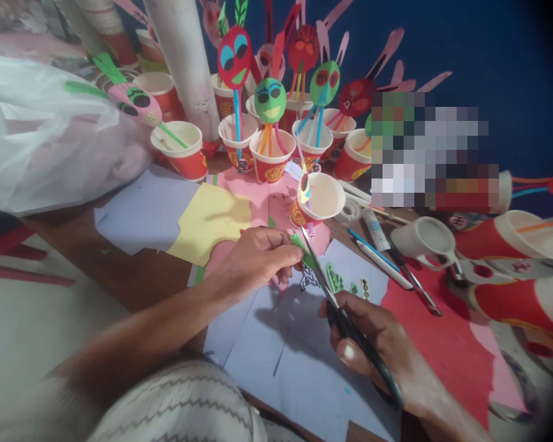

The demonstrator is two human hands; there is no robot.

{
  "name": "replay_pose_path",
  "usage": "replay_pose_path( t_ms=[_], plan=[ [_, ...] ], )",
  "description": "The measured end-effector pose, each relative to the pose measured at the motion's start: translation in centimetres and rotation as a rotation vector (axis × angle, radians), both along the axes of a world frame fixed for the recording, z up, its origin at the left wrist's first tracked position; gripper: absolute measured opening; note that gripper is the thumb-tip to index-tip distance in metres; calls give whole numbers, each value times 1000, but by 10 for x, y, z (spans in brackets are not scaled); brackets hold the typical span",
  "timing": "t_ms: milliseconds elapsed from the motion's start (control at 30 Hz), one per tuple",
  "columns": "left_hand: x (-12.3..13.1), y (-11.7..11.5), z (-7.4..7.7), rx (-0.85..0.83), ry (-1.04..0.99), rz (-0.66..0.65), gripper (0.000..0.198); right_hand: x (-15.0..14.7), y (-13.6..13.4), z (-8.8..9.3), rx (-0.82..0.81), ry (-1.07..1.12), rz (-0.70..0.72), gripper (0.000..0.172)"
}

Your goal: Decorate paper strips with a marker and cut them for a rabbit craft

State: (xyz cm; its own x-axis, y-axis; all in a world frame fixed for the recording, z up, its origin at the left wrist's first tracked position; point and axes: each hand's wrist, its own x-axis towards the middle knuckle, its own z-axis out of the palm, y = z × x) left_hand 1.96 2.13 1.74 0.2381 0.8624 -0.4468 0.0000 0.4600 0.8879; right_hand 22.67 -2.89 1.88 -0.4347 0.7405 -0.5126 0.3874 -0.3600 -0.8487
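The small green paper piece (298,240) is at the fingertips of your left hand (260,261), above the counter (152,279) and near the middle of your view. It lies ahead and to the left of your right hand (389,328), its long side slanting about the same way as the scissors (348,324). The blades run away from you and slightly left, along the paper's right edge; you cannot tell whether they touch it. They look nearly together.

Your left fingers are closed in a pinch on the paper, thumb against forefinger. Your right fingers are wrapped around the black handles, gripping firmly.

Beneath both hands spreads a pale blue sheet (262,334), with a green cutout (335,277) just right of the blades. Beyond the tips stands a red-and-white cup (327,195). A white mug (424,236) stands farther right, past a blue pencil (375,250). Behind, a green paper face (270,101) rises on straws from another cup (271,161).
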Motion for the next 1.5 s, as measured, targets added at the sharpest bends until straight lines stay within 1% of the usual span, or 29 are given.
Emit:
replay_pose_path(
  t_ms=[167, 300, 400, 700, 867, 1233, 1500],
  plan=[
    [-1, 0, 1, -5, -16, -2, 15, 1, 0, 0, 3, 12, 6, 48],
    [-3, 0, -2, 54, -37, -20, 15, 1, 1, -1, 12, 9, 14, 47],
    [-5, 0, -4, 68, -38, -25, 14, 1, 0, -3, 5, -1, 9, 47],
    [-5, 2, -7, 54, -77, -34, 12, 0, -1, -3, -20, -33, -20, 44],
    [-5, 3, -7, 60, -126, -36, 12, -2, 0, -2, -35, -7, -50, 41],
    [-4, 4, -6, 53, -112, -39, 13, -3, -2, -5, -42, -20, -81, 44],
    [-5, 5, -8, 25, -127, -25, 14, -2, 0, -7, -23, -3, -76, 37]
  ],
)
